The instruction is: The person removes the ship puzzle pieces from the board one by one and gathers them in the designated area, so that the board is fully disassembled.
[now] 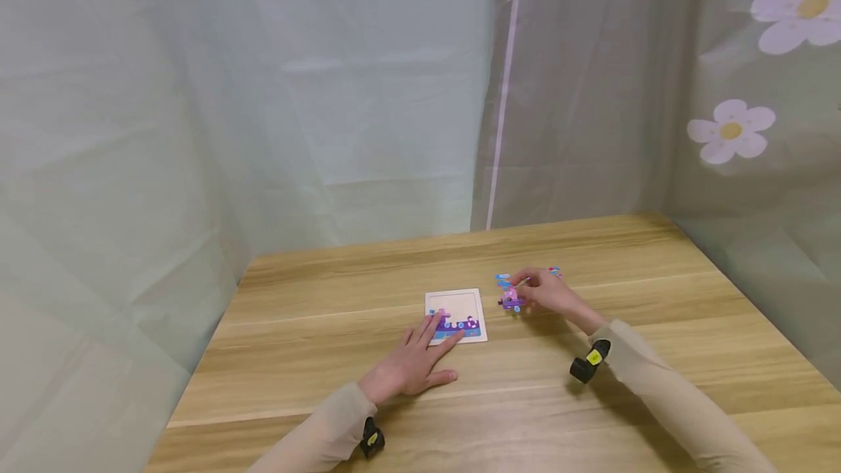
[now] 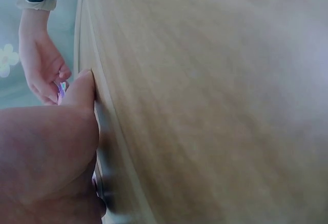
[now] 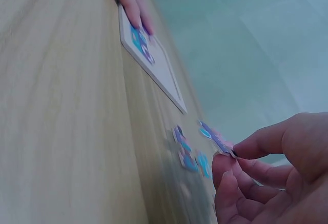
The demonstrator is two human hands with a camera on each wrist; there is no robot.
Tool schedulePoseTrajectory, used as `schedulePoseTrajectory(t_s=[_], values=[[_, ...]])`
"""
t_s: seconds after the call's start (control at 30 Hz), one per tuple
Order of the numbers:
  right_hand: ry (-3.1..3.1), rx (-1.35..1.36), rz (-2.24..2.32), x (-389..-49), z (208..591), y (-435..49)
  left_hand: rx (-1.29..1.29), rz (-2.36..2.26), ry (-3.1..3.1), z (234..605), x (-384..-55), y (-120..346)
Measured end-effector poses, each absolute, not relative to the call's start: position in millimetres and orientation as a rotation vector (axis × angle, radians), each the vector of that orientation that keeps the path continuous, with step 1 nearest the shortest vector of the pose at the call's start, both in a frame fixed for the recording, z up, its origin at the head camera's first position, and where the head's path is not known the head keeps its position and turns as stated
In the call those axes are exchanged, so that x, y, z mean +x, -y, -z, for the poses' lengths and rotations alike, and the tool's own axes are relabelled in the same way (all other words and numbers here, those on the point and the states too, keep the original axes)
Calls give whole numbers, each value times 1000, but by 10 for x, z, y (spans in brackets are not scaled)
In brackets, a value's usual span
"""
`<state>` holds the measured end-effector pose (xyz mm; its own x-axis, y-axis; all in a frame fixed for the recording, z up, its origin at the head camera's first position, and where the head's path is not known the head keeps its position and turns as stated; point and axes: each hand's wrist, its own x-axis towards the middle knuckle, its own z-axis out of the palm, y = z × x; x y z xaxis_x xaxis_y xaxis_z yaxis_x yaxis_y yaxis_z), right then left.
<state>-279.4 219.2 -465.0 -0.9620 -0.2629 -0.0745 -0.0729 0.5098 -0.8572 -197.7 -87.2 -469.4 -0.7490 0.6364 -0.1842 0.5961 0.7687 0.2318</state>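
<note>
Left hand [image 1: 417, 362], spread, touches the board [image 1: 463, 302]; right hand [image 1: 548, 291] beside it pinches a puzzle piece [image 3: 217, 138]; likely light, stiff, best edge-held.

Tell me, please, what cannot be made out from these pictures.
- Head: part of the white-bordered square puzzle board, covered by the left hand.
- Right wrist: the gripped end of the flat pink-and-purple puzzle piece, partly hidden by the right hand.
- Right wrist: how many small flat multicoloured loose pieces there are; the lowest are blurred.

Head view looks forward, down over table [image 1: 282, 363]; 2 wrist views low, close, tilted, both showing right hand [image 1: 548, 291]
</note>
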Motion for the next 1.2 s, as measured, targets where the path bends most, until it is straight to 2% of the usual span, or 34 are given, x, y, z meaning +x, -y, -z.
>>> schedulePoseTrajectory(t_s=[0.3,0.6,1.2], values=[[-2536,-181,1464,-2825,4626,-2393,973,-235,-2717,4696,-1985,880],[-2553,-185,1450,-2840,4672,-2526,949,-211,-2707,4706,-1990,867],[-2690,-79,1303,-2836,4629,-2554,951,-209,-2712,4703,-1987,857]])
